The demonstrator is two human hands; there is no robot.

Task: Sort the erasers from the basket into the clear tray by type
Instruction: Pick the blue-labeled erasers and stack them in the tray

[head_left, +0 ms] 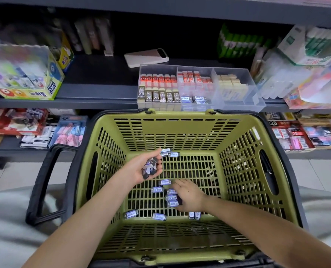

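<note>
Gathering in the basket (180, 118), our left hand (139, 168) cups several blue erasers (149, 167), our right hand (189, 196) covers loose erasers (158, 217) toward 6 o'clock, grip unclear; next, the clear tray (254, 105) at 12 o'clock, middle compartment.

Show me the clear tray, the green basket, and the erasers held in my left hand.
clear tray (245, 96): head view, bare front floor of its right compartment.
green basket (180, 128): head view, middle of its far wall.
held erasers (150, 168): head view, middle of the bundle.
</note>
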